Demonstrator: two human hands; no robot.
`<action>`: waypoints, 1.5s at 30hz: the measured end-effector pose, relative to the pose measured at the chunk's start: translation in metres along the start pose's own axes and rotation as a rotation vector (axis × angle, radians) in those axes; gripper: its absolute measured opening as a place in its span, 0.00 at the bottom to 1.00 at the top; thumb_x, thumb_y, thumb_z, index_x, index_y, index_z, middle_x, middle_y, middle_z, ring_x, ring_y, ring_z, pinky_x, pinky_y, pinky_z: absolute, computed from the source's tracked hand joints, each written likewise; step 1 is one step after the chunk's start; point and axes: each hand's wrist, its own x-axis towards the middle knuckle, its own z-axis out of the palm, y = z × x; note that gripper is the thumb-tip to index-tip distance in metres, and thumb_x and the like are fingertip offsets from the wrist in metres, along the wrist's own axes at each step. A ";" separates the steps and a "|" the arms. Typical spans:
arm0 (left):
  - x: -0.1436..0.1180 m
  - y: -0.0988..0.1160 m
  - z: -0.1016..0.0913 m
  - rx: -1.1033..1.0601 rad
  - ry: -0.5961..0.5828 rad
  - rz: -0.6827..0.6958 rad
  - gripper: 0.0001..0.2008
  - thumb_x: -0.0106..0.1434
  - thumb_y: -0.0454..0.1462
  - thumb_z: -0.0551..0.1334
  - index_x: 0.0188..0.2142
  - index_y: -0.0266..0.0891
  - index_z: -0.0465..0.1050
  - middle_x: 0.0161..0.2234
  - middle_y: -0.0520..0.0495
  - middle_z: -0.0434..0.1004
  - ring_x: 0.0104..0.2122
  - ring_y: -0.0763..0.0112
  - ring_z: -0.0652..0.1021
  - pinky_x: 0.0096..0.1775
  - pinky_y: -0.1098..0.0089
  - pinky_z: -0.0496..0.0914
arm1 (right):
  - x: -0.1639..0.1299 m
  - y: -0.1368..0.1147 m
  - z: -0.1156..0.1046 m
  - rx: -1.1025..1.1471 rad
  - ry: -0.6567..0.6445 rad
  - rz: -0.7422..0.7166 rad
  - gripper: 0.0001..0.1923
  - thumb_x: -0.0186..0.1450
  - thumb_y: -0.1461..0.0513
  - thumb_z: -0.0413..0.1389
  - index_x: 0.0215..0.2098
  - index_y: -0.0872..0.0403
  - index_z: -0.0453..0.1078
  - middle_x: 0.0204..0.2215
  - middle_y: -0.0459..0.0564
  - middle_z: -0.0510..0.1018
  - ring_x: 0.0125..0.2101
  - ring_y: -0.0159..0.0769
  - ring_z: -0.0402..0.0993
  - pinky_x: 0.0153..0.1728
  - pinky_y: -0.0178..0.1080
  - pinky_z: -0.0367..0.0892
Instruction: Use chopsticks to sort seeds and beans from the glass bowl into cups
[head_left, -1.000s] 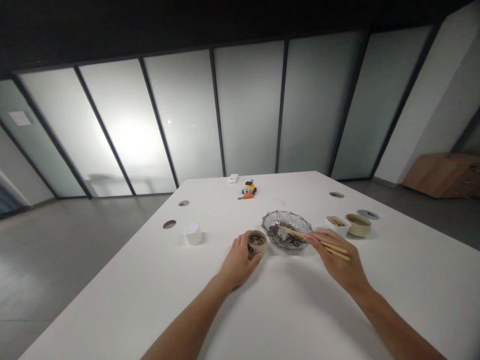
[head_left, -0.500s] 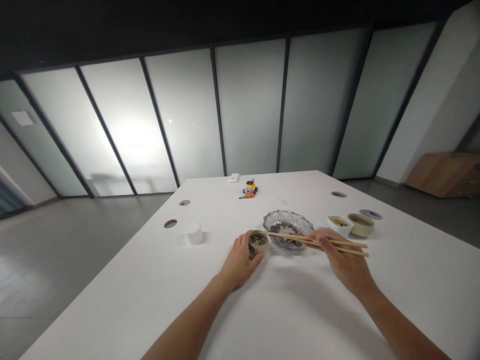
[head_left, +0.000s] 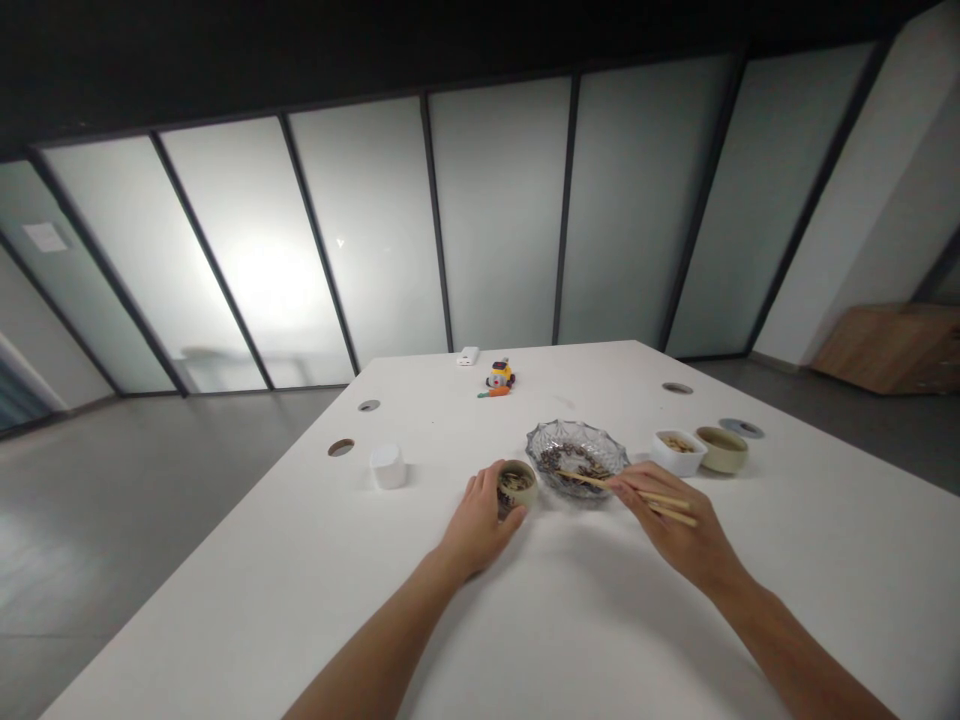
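Left hand [head_left: 478, 527] was cupped round the small seed cup [head_left: 517, 485]; right hand [head_left: 679, 523] had its grip pinched on chopsticks [head_left: 622, 485] poking into the glass dish [head_left: 576, 453].

Person, head-camera view: two forearms and two hands in frame, entering from the near edge of the counter.

Left hand [head_left: 480, 520]: bare; no glove, ring, watch or band visible. Forearm bare to the lower picture edge; no sleeve in view.

Right hand [head_left: 686, 535]: bare; no glove, ring, watch or bracelet visible. Forearm bare to the lower right corner of the picture; no cuff or sleeve shows.

Both arms slender and long. Fingernail detail is too small to tell. No marks, tattoos or bandages discernible.
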 end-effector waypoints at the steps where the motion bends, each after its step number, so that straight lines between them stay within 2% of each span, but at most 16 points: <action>1: 0.000 0.000 0.000 0.001 -0.002 -0.002 0.36 0.71 0.40 0.69 0.75 0.44 0.62 0.71 0.36 0.73 0.71 0.47 0.72 0.74 0.47 0.65 | 0.000 0.000 0.000 0.005 -0.002 -0.003 0.19 0.79 0.46 0.61 0.38 0.45 0.86 0.35 0.50 0.88 0.33 0.43 0.87 0.36 0.43 0.83; 11: 0.000 0.002 -0.001 0.009 -0.013 -0.006 0.36 0.71 0.40 0.68 0.75 0.44 0.61 0.71 0.36 0.72 0.71 0.47 0.71 0.74 0.47 0.65 | -0.001 0.005 -0.002 -0.103 0.097 -0.036 0.21 0.81 0.46 0.58 0.38 0.45 0.86 0.35 0.51 0.89 0.36 0.44 0.88 0.38 0.42 0.82; 19: 0.000 0.001 0.000 0.005 -0.009 0.001 0.36 0.71 0.40 0.69 0.75 0.44 0.62 0.71 0.36 0.73 0.71 0.47 0.72 0.74 0.48 0.65 | -0.001 0.001 -0.001 -0.067 0.026 -0.082 0.19 0.82 0.49 0.58 0.40 0.46 0.85 0.35 0.48 0.88 0.34 0.39 0.87 0.38 0.39 0.80; 24: 0.000 0.001 -0.001 0.003 -0.004 0.003 0.36 0.71 0.40 0.69 0.75 0.44 0.62 0.71 0.35 0.73 0.71 0.46 0.72 0.74 0.47 0.66 | -0.001 0.003 -0.004 -0.086 0.047 -0.093 0.19 0.83 0.50 0.57 0.40 0.47 0.85 0.36 0.50 0.88 0.36 0.41 0.88 0.38 0.40 0.80; 28: 0.000 0.000 -0.001 0.004 -0.002 0.005 0.36 0.70 0.40 0.69 0.74 0.43 0.62 0.71 0.35 0.73 0.71 0.46 0.73 0.74 0.47 0.66 | -0.001 0.004 -0.004 -0.112 0.092 -0.053 0.23 0.83 0.46 0.55 0.38 0.46 0.84 0.34 0.50 0.88 0.35 0.42 0.87 0.37 0.40 0.80; 33: 0.000 0.000 0.000 0.006 -0.007 0.000 0.36 0.71 0.40 0.69 0.75 0.42 0.62 0.71 0.34 0.73 0.71 0.46 0.72 0.74 0.47 0.65 | 0.000 0.005 -0.001 -0.101 0.105 0.063 0.29 0.82 0.40 0.53 0.33 0.46 0.82 0.32 0.50 0.86 0.32 0.41 0.85 0.34 0.39 0.79; 37: 0.001 -0.001 0.001 0.007 -0.014 -0.008 0.37 0.71 0.40 0.68 0.75 0.43 0.61 0.71 0.35 0.72 0.71 0.46 0.71 0.74 0.48 0.65 | -0.002 0.008 0.002 -0.076 0.093 0.104 0.30 0.80 0.37 0.54 0.36 0.47 0.84 0.35 0.51 0.87 0.35 0.42 0.86 0.37 0.40 0.79; 45: 0.001 -0.004 0.001 0.007 0.000 0.002 0.36 0.71 0.40 0.68 0.75 0.43 0.62 0.71 0.35 0.72 0.71 0.46 0.72 0.74 0.46 0.65 | -0.003 0.011 0.003 -0.077 0.093 0.086 0.28 0.80 0.39 0.55 0.37 0.47 0.84 0.36 0.52 0.87 0.36 0.42 0.87 0.37 0.40 0.80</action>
